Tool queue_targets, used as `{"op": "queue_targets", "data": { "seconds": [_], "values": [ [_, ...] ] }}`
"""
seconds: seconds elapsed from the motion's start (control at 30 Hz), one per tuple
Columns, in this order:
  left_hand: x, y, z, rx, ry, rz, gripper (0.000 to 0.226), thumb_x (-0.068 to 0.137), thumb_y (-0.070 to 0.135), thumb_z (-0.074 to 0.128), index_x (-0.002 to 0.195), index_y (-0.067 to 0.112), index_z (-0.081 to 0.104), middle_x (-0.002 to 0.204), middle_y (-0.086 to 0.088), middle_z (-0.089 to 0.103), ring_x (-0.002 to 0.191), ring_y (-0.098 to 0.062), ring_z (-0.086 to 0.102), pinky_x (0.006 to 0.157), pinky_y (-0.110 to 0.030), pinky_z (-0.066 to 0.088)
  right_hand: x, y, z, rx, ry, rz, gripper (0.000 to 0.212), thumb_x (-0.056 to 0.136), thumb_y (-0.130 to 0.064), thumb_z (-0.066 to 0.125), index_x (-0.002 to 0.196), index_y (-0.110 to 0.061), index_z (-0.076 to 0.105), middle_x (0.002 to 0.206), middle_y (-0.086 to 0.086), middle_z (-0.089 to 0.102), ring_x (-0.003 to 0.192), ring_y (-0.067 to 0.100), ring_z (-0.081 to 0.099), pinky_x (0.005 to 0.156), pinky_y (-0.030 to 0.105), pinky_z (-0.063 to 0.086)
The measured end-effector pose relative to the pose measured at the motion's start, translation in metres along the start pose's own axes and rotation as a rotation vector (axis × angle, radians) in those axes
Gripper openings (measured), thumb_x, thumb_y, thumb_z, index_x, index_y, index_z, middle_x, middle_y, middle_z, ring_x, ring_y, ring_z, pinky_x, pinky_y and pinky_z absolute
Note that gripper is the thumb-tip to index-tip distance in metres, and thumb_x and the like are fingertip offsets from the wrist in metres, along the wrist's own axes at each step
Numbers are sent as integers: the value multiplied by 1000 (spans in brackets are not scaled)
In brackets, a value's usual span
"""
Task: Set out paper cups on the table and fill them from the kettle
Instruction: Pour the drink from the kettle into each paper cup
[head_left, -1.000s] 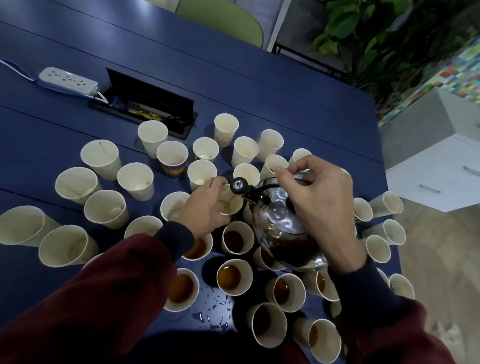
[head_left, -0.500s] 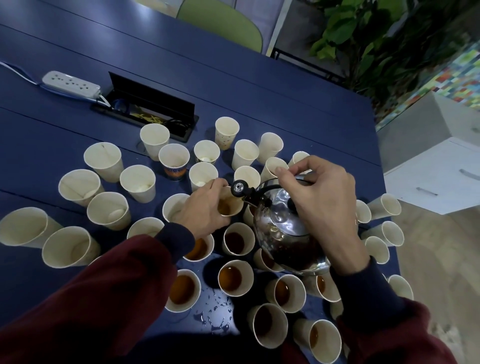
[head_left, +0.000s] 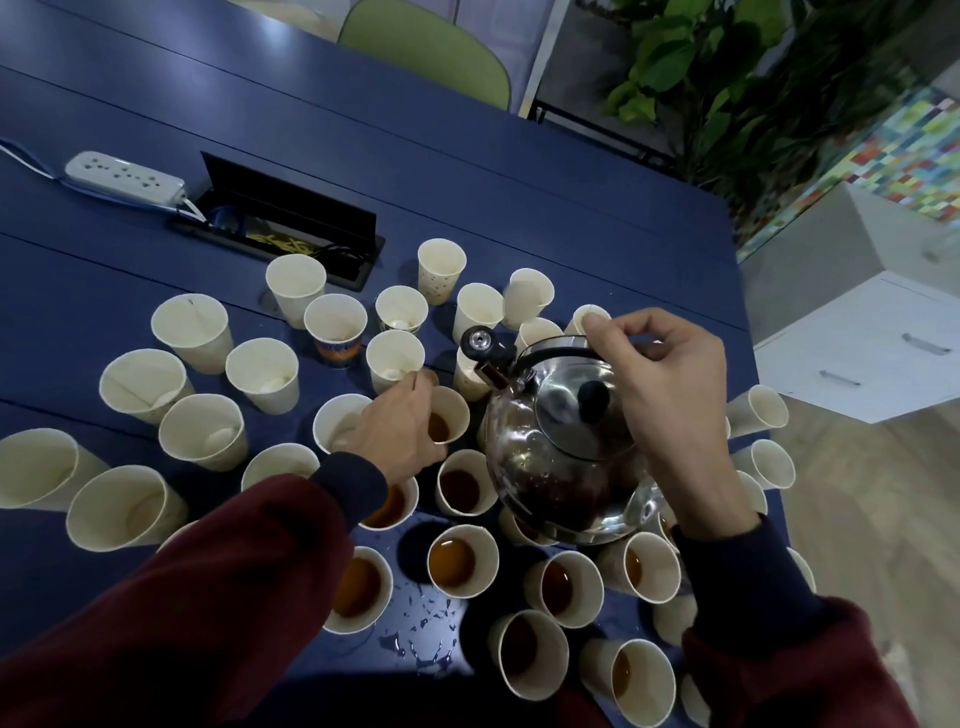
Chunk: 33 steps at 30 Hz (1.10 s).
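Note:
A shiny steel kettle (head_left: 563, 457) with a black lid knob hangs above the cups, its spout pointing up-left. My right hand (head_left: 670, 395) grips its black handle from above. My left hand (head_left: 397, 431) holds a paper cup (head_left: 448, 421) with brown liquid in it, just left of the spout. Several paper cups with brown tea (head_left: 460, 561) stand near me on the blue table (head_left: 467, 171). Several cups without tea (head_left: 200, 431) stand to the left and farther back.
A white power strip (head_left: 124, 176) and an open black cable box (head_left: 291, 228) lie at the far left. Spilled drops (head_left: 415, 618) wet the table near the front cups. A green chair (head_left: 431, 47), plants and a white cabinet (head_left: 872, 348) lie beyond the table's edges.
The kettle has tipped back more upright, its spout lifting away from the held cup. That cup now shows brown liquid. My left hand stays on it.

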<state>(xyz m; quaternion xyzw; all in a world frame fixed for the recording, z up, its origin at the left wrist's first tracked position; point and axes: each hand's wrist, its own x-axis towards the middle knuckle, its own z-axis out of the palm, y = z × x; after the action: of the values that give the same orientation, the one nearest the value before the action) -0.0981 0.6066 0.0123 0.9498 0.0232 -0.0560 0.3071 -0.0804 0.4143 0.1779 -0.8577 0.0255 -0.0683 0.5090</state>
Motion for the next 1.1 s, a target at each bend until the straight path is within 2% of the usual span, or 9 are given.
{"op": "queue_targets", "data": {
  "seconds": [0.13, 0.23, 0.33, 0.4, 0.57, 0.7, 0.8, 0.87, 1.1],
  "values": [
    [3, 2, -1, 55, -45, -5, 60, 76, 26, 81, 122, 14, 45, 126, -7, 51, 110, -32, 58, 78, -36, 43, 9, 0, -3, 21, 28, 2, 33, 86, -40, 76, 73, -11, 69, 71, 21, 67, 58, 23, 52, 60, 35, 45],
    [6, 10, -8, 63, -12, 60, 75, 76, 35, 81, 136, 13, 42, 135, -7, 47, 118, -28, 54, 90, -38, 49, 17, 0, -5, -13, 59, -17, 33, 87, -46, 73, 72, -16, 69, 69, 19, 68, 58, 34, 55, 65, 43, 52],
    [17, 24, -15, 3, 70, 108, 66, 80, 37, 76, 132, 14, 44, 132, -6, 50, 118, -26, 53, 93, -41, 49, 28, 0, -7, -34, 84, -8, 34, 88, -48, 68, 72, -18, 69, 68, 8, 70, 65, 32, 63, 71, 44, 54],
    [31, 29, -16, 19, 84, 118, 60, 80, 33, 76, 127, 13, 46, 126, -7, 52, 114, -27, 55, 91, -42, 50, 36, 0, -9, -60, 84, -15, 33, 89, -46, 67, 73, -18, 70, 67, 2, 70, 61, 27, 62, 69, 40, 53],
    [73, 32, -11, 147, -84, 89, 68, 76, 12, 75, 135, 8, 41, 134, -13, 48, 120, -33, 54, 95, -44, 48, 49, 4, -9, -130, 58, -26, 23, 84, -39, 71, 72, -20, 69, 56, -1, 65, 51, 9, 51, 58, 29, 42],
    [92, 32, -6, 185, -216, 102, 72, 77, 15, 78, 137, 9, 38, 137, -14, 47, 119, -36, 56, 93, -44, 49, 59, 8, -5, -202, 43, -23, 24, 83, -40, 72, 70, -20, 67, 47, -8, 57, 46, 5, 46, 56, 25, 35],
    [100, 28, -1, 151, -179, 110, 76, 75, 38, 80, 140, 17, 45, 135, -9, 51, 118, -33, 57, 94, -44, 50, 64, 10, -1, -242, 22, -56, 23, 83, -39, 73, 69, -21, 66, 53, 0, 62, 49, 9, 50, 56, 27, 37],
    [104, 24, 4, 92, -155, 105, 73, 71, 48, 76, 134, 21, 51, 130, -6, 54, 115, -32, 59, 92, -46, 51, 67, 13, 2, -264, 3, -59, 24, 83, -40, 73, 69, -22, 66, 51, -2, 59, 47, 9, 46, 54, 28, 36],
    [98, 25, 2, -41, -44, 79, 66, 67, 36, 85, 119, 15, 51, 122, -7, 58, 107, -31, 59, 89, -47, 49, 71, 20, 11, -327, -44, -59, 24, 81, -45, 70, 68, -27, 64, 42, -13, 51, 51, 13, 46, 58, 31, 39]
  ]
}}
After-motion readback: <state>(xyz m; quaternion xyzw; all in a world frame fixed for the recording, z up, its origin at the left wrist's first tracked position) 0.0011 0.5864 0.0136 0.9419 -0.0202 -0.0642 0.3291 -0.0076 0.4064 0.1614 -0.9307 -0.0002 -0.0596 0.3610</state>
